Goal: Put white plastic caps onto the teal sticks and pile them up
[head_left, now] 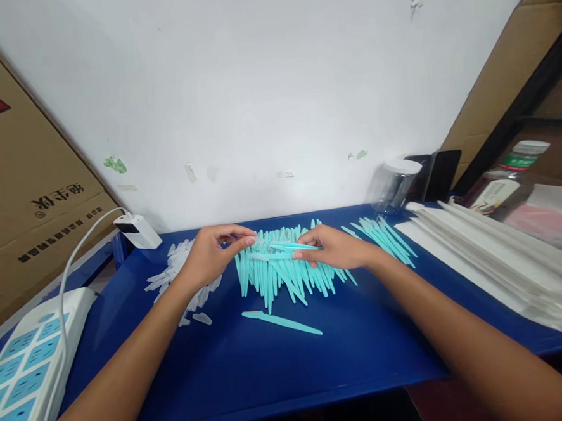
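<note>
Clearly, the white wall (265, 110) closes the twelve o'clock side of the blue table (366, 351), so things can lie against it without falling. From the pile of teal sticks (269, 281) as clock centre, a cardboard box (25, 156) stands at ten, a stack of white sheets (484, 268) takes the space at three, and a power strip (57, 376) lies at eight; these limit the room for elbows. The pile is before the person, its sticks mostly pointing to six, perhaps for easy picking. Clear pieces (203, 298) lie at nine, partly under the left arm, probably separate to keep the kinds unmixed. A jar (396, 184) stands at two, behind a smaller group of sticks (390, 242). Above the pile, the right hand (333, 248) is clamped on some sticks, their ends toward the left hand (217, 249). That hand's thumb and forefinger come close together; whether they grip something, one cannot tell. A lone stick (283, 323) rests at six.
</note>
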Demonstrator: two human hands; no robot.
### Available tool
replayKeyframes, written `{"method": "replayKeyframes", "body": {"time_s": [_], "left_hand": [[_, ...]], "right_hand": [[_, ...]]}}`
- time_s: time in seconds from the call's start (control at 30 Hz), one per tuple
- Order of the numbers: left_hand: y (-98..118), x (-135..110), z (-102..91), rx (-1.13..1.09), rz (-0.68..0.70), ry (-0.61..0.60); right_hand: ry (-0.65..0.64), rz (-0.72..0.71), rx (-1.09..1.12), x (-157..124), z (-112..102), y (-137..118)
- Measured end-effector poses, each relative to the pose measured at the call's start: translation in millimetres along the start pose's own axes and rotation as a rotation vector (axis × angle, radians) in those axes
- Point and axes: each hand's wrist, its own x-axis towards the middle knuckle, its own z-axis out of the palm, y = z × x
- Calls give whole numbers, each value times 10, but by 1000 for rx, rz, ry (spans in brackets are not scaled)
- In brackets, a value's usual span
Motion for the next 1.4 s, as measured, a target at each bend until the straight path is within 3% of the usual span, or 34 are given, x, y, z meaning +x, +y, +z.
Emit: {"method": "replayKeyframes", "body": {"time_s": [0.17,0.7,1.1,1.2,1.3,1.4], "left_hand": [[-3,-41,93,17,16,-78],[-5,-27,31,35,17,-45],[91,-123,297,-68,-17,-18],[79,-81,191,-53,7,6],[-18,-14,-47,85,25,50],[-197,29,-296,268,-41,-62]], "right_hand": [[-27,-3,14,8,29,-21],[-15,17,39,-1,-14,25],[-47,-20,123,6,104,-90],[-20,-35,123,10,78,-68],[57,-8,87,10,24,-24],[158,28,31,-1,-39,5]]}}
